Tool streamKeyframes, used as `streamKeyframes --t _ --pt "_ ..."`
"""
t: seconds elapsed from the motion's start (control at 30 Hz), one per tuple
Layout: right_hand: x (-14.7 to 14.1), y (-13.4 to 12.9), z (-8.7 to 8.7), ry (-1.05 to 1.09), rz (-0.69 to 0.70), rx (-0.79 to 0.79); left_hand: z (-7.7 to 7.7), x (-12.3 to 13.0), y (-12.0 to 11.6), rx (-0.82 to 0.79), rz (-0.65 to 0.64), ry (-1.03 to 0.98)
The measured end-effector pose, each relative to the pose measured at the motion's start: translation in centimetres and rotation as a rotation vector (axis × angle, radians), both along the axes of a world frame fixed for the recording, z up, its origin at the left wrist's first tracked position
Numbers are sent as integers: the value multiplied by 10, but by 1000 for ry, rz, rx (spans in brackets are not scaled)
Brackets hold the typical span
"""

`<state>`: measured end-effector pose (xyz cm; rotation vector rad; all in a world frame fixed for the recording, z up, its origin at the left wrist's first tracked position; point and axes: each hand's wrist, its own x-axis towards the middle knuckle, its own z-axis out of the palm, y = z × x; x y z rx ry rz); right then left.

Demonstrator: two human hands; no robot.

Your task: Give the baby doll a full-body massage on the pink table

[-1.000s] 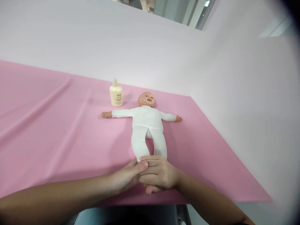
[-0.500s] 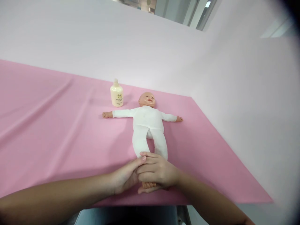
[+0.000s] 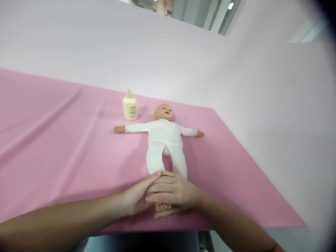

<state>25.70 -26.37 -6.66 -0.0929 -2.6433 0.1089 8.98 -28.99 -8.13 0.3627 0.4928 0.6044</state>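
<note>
A baby doll (image 3: 165, 133) in a white suit lies on its back with arms spread, head away from me. My right hand (image 3: 178, 192) lies across the doll's lower leg on the left side, fingers wrapped over it and thumb below. Bare toes of the doll's foot (image 3: 162, 207) poke out under those fingers. Against the same leg, from the left, my left hand (image 3: 140, 196) is cupped, its thumb on top near the right fingertips; its other fingers are hidden beneath. The doll's other foot is covered by my right hand and wrist.
A cream-coloured pump bottle (image 3: 130, 107) stands left of the doll's head. Pink cloth (image 3: 78, 154) with creases covers the table, its edge close to my forearms. A white wall (image 3: 105, 45) rises behind and on the right, with a window (image 3: 194, 14) at the top.
Both hands and the held foot have shifted slightly left. The right fingers reach a little further across the leg. The bottle has stayed in place.
</note>
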Motion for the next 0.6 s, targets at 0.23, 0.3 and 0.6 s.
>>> streamKeyframes --t 0.23,0.3,0.6 --pt "-1 -3 0 -29 -33 20 -2 1 0 -42 -20 -20" --pt "-1 -3 -4 -40 -25 32 -2 1 0 -52 -46 -35" --pt "1 2 -14 40 20 71 -2 0 2 -52 -66 -5"
